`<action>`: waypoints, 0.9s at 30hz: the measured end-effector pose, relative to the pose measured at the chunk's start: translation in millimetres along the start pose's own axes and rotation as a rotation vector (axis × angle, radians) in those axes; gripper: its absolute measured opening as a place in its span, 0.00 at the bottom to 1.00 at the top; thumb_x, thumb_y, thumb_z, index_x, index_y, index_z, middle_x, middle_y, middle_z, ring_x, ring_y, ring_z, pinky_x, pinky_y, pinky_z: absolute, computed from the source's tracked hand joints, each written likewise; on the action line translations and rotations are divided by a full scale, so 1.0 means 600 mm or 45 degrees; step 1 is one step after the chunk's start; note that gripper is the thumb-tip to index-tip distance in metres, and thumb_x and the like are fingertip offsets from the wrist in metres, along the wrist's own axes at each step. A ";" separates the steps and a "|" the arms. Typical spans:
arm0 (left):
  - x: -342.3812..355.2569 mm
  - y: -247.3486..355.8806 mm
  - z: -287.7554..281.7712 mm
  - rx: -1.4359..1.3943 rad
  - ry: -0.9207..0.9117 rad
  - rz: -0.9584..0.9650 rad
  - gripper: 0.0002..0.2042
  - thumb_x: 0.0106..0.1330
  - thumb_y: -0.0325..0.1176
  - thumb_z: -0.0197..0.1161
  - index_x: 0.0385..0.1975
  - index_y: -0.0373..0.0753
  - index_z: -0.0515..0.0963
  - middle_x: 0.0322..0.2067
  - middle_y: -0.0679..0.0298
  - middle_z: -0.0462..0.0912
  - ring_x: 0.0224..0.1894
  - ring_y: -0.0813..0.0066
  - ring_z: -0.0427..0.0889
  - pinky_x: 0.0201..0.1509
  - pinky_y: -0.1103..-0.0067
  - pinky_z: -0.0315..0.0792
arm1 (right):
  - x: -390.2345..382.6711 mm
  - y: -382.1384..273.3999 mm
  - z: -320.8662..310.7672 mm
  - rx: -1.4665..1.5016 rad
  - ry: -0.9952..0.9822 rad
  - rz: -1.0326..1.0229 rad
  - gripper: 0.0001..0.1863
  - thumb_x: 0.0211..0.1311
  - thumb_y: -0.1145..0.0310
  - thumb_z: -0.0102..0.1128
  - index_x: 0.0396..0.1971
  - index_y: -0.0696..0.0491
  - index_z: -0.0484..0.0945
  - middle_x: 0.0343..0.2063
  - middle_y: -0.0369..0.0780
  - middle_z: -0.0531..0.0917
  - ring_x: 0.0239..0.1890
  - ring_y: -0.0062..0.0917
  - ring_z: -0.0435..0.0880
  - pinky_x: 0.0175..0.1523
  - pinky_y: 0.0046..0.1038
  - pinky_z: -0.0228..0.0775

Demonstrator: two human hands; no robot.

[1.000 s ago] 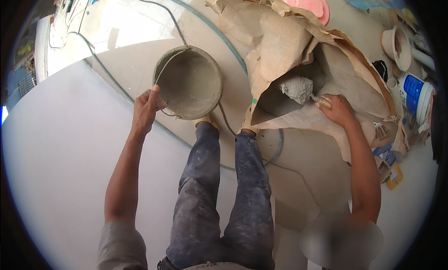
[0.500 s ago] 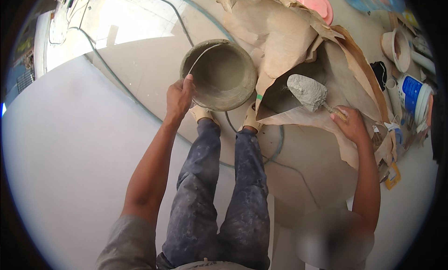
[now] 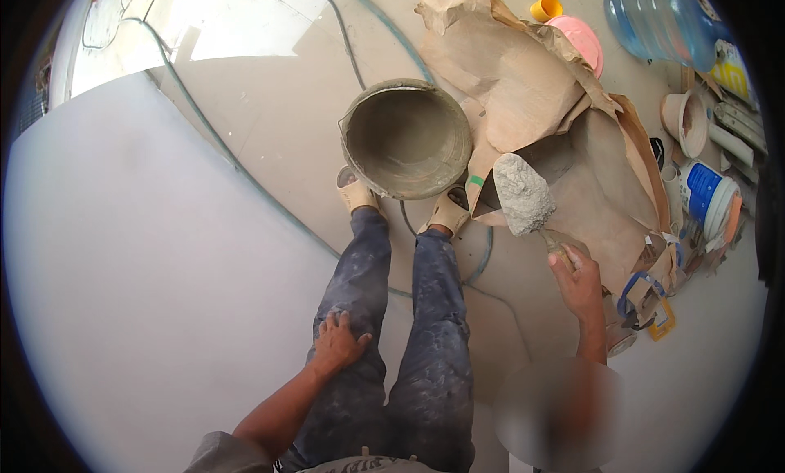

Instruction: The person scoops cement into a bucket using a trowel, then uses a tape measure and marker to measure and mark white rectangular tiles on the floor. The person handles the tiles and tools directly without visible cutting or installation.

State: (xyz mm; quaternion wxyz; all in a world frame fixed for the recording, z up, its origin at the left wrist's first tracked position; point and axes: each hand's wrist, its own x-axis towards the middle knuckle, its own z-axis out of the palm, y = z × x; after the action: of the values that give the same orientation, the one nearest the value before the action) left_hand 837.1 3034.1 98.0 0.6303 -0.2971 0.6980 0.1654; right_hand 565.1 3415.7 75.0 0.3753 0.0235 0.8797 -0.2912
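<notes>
My right hand (image 3: 576, 278) is closed round the handle of a trowel (image 3: 556, 246) whose blade carries a heap of grey powder (image 3: 523, 193). The loaded blade is over the near edge of a torn brown paper sack (image 3: 605, 179), whose mouth gapes beside it. My left hand (image 3: 337, 342) rests on my left thigh with its fingers spread, holding nothing. In front of my feet stands a grey, mortar-coated bucket (image 3: 360, 158) with a smooth greyish layer inside. Its wire handle lies down against the left rim.
Hoses (image 3: 196, 121) and a cable run over the floor behind and left of the bucket. At the right lie a large blue water bottle (image 3: 654, 23), a pink lid (image 3: 579, 41), a yellow cup (image 3: 545, 8), a white-and-blue tub (image 3: 707, 191) and several pipes (image 3: 730, 144).
My left hand has let go of the bucket's handle and come back to my thigh. The trowel with its powder has shifted left and nearer me, out from over the sack's opening.
</notes>
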 end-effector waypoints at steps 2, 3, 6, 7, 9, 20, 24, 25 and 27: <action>-0.045 0.002 0.018 0.061 0.050 -0.045 0.46 0.62 0.55 0.69 0.76 0.40 0.55 0.75 0.43 0.55 0.74 0.32 0.57 0.73 0.50 0.61 | 0.004 -0.039 0.064 0.173 -0.007 0.073 0.25 0.71 0.55 0.64 0.53 0.64 0.80 0.28 0.35 0.80 0.28 0.15 0.76 0.34 0.21 0.70; -0.045 0.000 0.018 0.043 0.061 -0.051 0.47 0.62 0.55 0.69 0.76 0.40 0.55 0.75 0.43 0.54 0.74 0.32 0.56 0.73 0.49 0.61 | 0.011 -0.060 0.101 0.393 -0.058 0.211 0.24 0.71 0.54 0.64 0.52 0.62 0.81 0.25 0.33 0.79 0.25 0.13 0.75 0.31 0.20 0.69; -0.028 -0.017 0.022 -0.043 0.086 -0.046 0.48 0.61 0.55 0.70 0.77 0.40 0.54 0.76 0.43 0.53 0.75 0.31 0.54 0.73 0.48 0.60 | 0.084 -0.117 0.219 0.375 -0.144 0.206 0.23 0.70 0.51 0.65 0.50 0.58 0.83 0.20 0.32 0.76 0.20 0.13 0.73 0.25 0.21 0.66; -0.016 -0.022 0.025 -0.072 0.089 -0.043 0.48 0.61 0.55 0.70 0.76 0.40 0.54 0.76 0.43 0.53 0.75 0.32 0.54 0.72 0.49 0.61 | 0.119 -0.133 0.259 0.358 -0.128 0.171 0.23 0.69 0.51 0.65 0.49 0.58 0.83 0.19 0.33 0.77 0.19 0.14 0.74 0.24 0.22 0.66; 0.005 -0.035 0.035 -0.076 0.102 -0.024 0.47 0.61 0.55 0.70 0.76 0.40 0.55 0.75 0.43 0.54 0.75 0.34 0.56 0.72 0.49 0.61 | 0.192 -0.150 0.326 0.434 -0.319 0.457 0.27 0.68 0.50 0.61 0.47 0.63 0.83 0.38 0.54 0.87 0.43 0.43 0.88 0.49 0.39 0.77; 0.025 -0.062 0.038 -0.088 0.116 0.016 0.44 0.63 0.56 0.68 0.74 0.39 0.59 0.74 0.47 0.58 0.73 0.41 0.60 0.71 0.54 0.62 | 0.335 -0.253 0.451 -0.300 -0.071 0.414 0.26 0.66 0.53 0.63 0.49 0.62 0.83 0.48 0.58 0.85 0.57 0.49 0.83 0.62 0.47 0.73; 0.025 -0.057 0.022 -0.126 0.088 -0.006 0.44 0.63 0.56 0.68 0.75 0.39 0.59 0.74 0.48 0.58 0.73 0.41 0.59 0.72 0.54 0.61 | 0.314 -0.298 0.400 -0.625 -0.291 0.279 0.26 0.68 0.54 0.60 0.53 0.62 0.81 0.49 0.57 0.85 0.56 0.51 0.83 0.62 0.48 0.73; 0.023 -0.056 0.022 -0.141 0.082 -0.018 0.44 0.63 0.56 0.68 0.75 0.39 0.59 0.74 0.48 0.58 0.73 0.41 0.59 0.72 0.54 0.61 | 0.307 -0.305 0.390 -0.627 -0.256 0.270 0.26 0.69 0.54 0.60 0.54 0.62 0.80 0.49 0.57 0.85 0.56 0.52 0.83 0.62 0.48 0.73; 0.024 -0.052 0.026 -0.149 0.065 -0.050 0.44 0.64 0.56 0.68 0.74 0.39 0.59 0.74 0.47 0.58 0.73 0.41 0.60 0.72 0.54 0.61 | 0.295 -0.314 0.371 -0.647 -0.236 0.261 0.27 0.69 0.54 0.60 0.56 0.61 0.79 0.49 0.57 0.85 0.56 0.53 0.82 0.62 0.48 0.73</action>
State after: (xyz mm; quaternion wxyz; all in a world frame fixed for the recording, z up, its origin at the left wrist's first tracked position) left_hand 868.0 3016.5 86.1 0.5970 -0.3514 0.6968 0.1860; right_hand 533.1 3110.2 -73.6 0.4755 -0.0093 0.8794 -0.0229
